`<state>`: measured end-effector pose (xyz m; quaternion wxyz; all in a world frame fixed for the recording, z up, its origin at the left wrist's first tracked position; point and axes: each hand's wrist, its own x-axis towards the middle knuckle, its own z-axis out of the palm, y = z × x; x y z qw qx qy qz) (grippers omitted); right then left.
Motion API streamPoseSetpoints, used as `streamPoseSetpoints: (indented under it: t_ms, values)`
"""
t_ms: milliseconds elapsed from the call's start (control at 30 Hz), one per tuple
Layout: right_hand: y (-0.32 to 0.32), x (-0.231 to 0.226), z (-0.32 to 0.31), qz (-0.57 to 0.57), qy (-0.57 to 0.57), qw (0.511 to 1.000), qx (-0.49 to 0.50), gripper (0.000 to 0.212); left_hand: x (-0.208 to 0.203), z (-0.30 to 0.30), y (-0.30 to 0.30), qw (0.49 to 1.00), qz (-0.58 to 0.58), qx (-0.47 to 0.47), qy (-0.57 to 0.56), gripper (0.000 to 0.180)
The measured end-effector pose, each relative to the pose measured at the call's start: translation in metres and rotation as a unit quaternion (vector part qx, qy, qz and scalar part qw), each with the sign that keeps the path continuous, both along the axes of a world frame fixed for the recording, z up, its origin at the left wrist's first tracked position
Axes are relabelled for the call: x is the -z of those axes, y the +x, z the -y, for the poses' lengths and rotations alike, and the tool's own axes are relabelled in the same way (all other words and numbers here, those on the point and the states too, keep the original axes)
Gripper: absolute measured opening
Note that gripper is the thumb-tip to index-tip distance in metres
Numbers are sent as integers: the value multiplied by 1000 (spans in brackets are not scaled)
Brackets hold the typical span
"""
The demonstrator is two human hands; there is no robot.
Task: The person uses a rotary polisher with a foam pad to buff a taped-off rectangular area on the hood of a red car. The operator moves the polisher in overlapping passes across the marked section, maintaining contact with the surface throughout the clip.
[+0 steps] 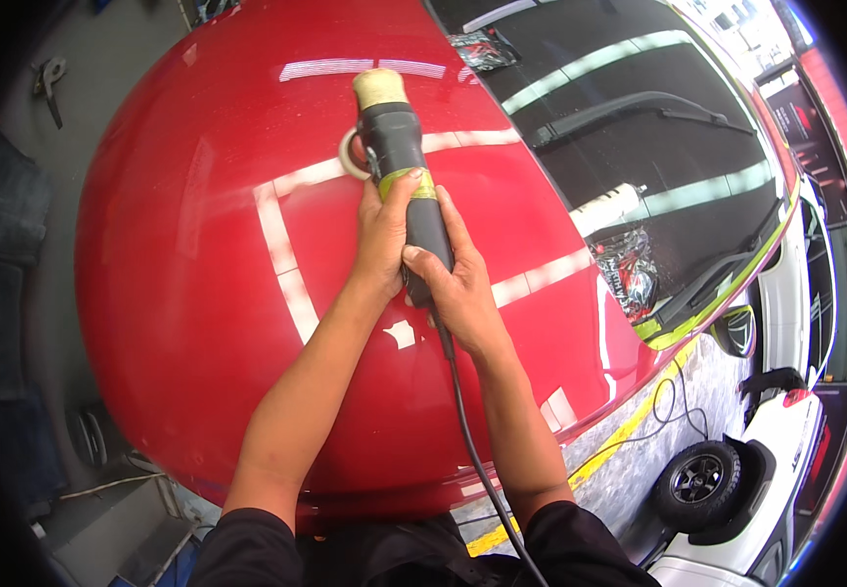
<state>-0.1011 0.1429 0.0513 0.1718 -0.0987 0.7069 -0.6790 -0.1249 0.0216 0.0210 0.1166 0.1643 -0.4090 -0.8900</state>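
A corded polisher (pixel 406 137) with a black body, a cream-coloured head end and a yellow-green band of tape lies over the red car hood (pixel 179 323). My left hand (pixel 382 240) wraps the body from the left, just below the tape. From the right, my right hand (pixel 457 289) grips the rear part, its thumb across the top. Both hands are closed on the tool. A pale curved part (pixel 348 157) sticks out left of the head; the tool's underside is hidden. The black cord (pixel 472 430) runs from the rear end down between my forearms.
On the dark windshield (pixel 639 127) rest a white bottle (pixel 607 208) and two printed plastic packets, beside black wipers (pixel 629 108). A white vehicle with a black wheel (pixel 699 484) stands at lower right. Cable lies looped on the floor there. Dark cloths (pixel 2 225) hang at left.
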Motion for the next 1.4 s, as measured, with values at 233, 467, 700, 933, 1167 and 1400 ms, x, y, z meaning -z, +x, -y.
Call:
streamPoseSetpoints:
  t_ms: [233,467,700,933,1167,1400]
  values:
    - [-38,-5,-55,49,-15,986,160,90,10,-73,-86,982,-14,186,-26,47]
    - [-94,5,-45,17,-20,984,176,93,17,-56,-155,971,5,236,-35,44]
    - [-14,9,-69,9,-40,964,262,97,-2,-104,-80,948,19,316,-28,48]
    - [-37,-4,-61,46,-14,974,223,98,2,-87,-101,958,8,283,-48,51]
    - [-46,-5,16,53,-43,996,66,91,-2,12,-73,992,24,110,-61,46]
    - [-13,11,100,5,-29,995,-99,88,9,117,9,998,40,-40,-34,43]
